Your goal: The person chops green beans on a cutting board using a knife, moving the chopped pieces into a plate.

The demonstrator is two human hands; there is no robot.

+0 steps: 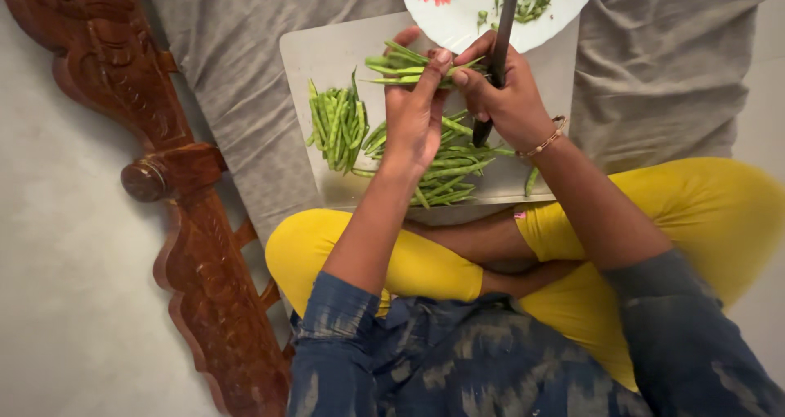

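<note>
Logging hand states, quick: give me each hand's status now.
Left hand: closed on a bunch of green beans.
Right hand: closed on a knife, fingertips touching the beans.

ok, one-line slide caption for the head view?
Left hand bunches green beans while right hand holds a knife over a cutting board.

— What do you hold now?

— Your left hand (414, 110) grips a small bundle of green beans (402, 65) above the cutting board (327, 53). Your right hand (505, 98) holds a knife (500, 33) and touches the bundle too.

— And around?

— More beans (448, 172) lie under your hands, a trimmed pile (335, 127) lies to the left. A white plate (466, 20) sits at the board's far edge, a carved wooden piece (163, 172) beside the grey cloth (237, 73).
</note>
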